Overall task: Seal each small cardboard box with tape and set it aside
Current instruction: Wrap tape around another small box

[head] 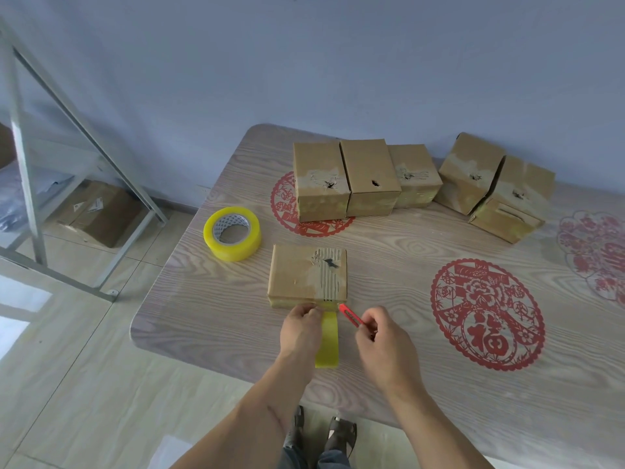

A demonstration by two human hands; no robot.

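box: small brown cardboard box (307, 275) lies flat near table's front edge, well apart from five boxes at the back
tape: yellow tape strip (327, 340) runs off box's near side toward the table edge
left hand (301, 328): pinches strip at the box edge
right hand (382, 336): grips red utility knife (351, 314), tip at tape
risk: slack strip tears ragged; blade could slip toward left fingers
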